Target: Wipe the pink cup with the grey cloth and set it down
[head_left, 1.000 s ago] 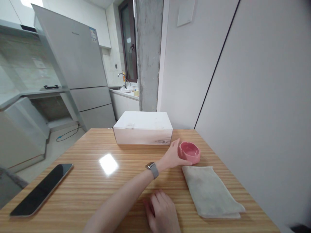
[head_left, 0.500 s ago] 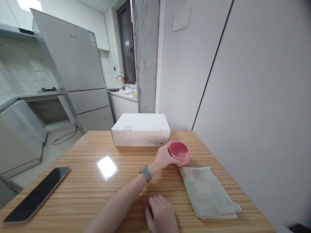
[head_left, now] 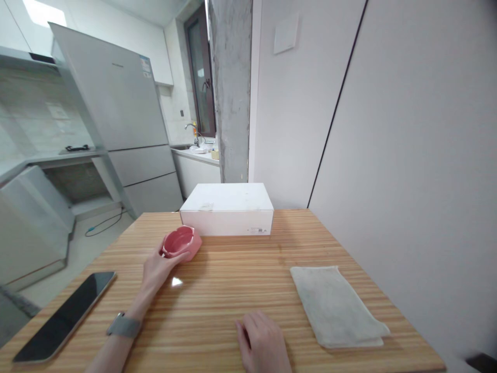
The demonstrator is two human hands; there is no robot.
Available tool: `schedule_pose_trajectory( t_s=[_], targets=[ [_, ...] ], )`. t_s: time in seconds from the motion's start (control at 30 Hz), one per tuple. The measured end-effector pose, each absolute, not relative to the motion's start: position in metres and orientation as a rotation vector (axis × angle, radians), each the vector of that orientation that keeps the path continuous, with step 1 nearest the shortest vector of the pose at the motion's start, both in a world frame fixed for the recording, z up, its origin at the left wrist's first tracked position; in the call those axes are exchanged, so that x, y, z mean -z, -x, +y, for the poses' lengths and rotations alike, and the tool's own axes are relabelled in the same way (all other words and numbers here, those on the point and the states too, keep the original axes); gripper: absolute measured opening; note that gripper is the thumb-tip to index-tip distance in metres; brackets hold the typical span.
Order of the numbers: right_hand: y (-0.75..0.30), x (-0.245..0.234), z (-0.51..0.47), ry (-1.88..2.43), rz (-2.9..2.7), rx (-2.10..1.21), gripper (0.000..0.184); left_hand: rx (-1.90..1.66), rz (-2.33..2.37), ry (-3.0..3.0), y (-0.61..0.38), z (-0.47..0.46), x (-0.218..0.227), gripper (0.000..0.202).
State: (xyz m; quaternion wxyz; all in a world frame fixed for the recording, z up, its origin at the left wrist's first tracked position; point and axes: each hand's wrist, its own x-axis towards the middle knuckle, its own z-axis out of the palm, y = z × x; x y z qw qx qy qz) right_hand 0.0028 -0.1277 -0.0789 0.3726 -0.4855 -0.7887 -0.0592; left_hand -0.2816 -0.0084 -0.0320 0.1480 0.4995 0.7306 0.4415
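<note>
My left hand (head_left: 161, 267), with a grey-banded watch on its wrist, grips a pink ashtray (head_left: 181, 242) by its near left side. The ashtray has a faceted outside and a notched rim, tilts slightly, and is at the left front corner of the white box (head_left: 227, 223). Whether its base touches the table cannot be made out. Near the table's front edge rests my right hand (head_left: 264, 342), fingers curled in and nothing visible in them. To its right lies a folded grey-white cloth (head_left: 337, 305), apart from the hand.
A black phone-like slab (head_left: 66, 316) lies along the left edge of the wood-grain table (head_left: 233, 280). The white box stands at the table's far edge. A pale wall (head_left: 407, 155) runs along the right side. Beyond are a fridge (head_left: 112, 98) and a sink counter.
My left hand has carried the pink ashtray from the right, beside the cloth, across to the left of the table. My right hand has stayed nearly in place.
</note>
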Motion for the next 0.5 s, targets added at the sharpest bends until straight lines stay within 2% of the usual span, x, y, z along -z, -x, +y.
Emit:
schedule_pose_trajectory(
  t_s=[0.17, 0.27, 0.5],
  targets=[
    [-0.003, 0.076, -0.129, 1.227, -2.015, 0.068, 0.038, -1.227, 2.162, -1.476, 0.291, -0.003, 0.042, 0.079],
    [-0.009, 0.077, -0.131, 1.223, -2.015, 0.059, 0.033, -1.233, 2.171, -1.489, 0.289, -0.001, 0.043, 0.074],
    [-0.075, 0.062, -0.141, 1.446, -1.874, 0.255, 0.021, -1.237, 2.122, -1.483, 0.286, 0.000, 0.042, 0.074]
  ],
)
